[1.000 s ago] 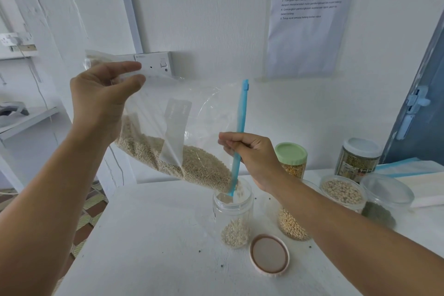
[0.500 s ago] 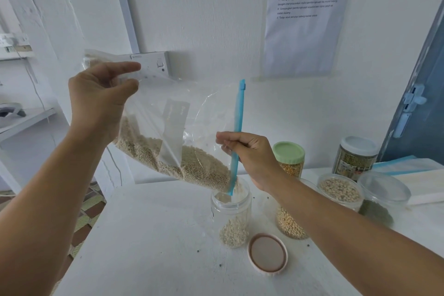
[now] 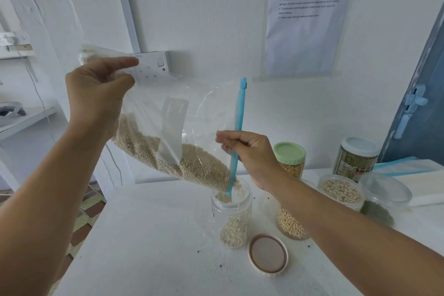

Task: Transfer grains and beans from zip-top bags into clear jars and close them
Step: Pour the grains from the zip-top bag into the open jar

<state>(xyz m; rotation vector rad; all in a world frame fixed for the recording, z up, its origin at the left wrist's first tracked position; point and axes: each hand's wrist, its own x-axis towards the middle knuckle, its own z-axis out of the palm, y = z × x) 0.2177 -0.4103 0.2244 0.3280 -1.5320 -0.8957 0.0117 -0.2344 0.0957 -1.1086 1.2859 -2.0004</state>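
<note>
Zip-top bag (image 3: 168, 132) tilted over open jar (image 3: 231, 214) near worktop (image 3: 149, 235) centre; grains (image 3: 234, 234) slightly higher than a second ago, pour continuing. Left hand (image 3: 96, 94) grip pinches raised corner; right hand (image 3: 249, 154) grip clamps blue zip edge (image 3: 237, 132). Lid (image 3: 268, 255) beside jar

A white painted wall (image 3: 216, 19) fills the view in soft, even light. A double socket plate (image 3: 156, 62) is fixed to it, and to the right of the socket hangs a printed sheet of paper (image 3: 310, 17) with small lines of text. Farther right of the socket stands a blue door (image 3: 422, 113) with a pale blue latch (image 3: 414, 101). Left of the socket, a white shelf (image 3: 26, 120) juts from the wall. Below the socket lies the white bench (image 3: 149, 243); past its left edge shows a patterned tile floor (image 3: 89, 214).
</note>
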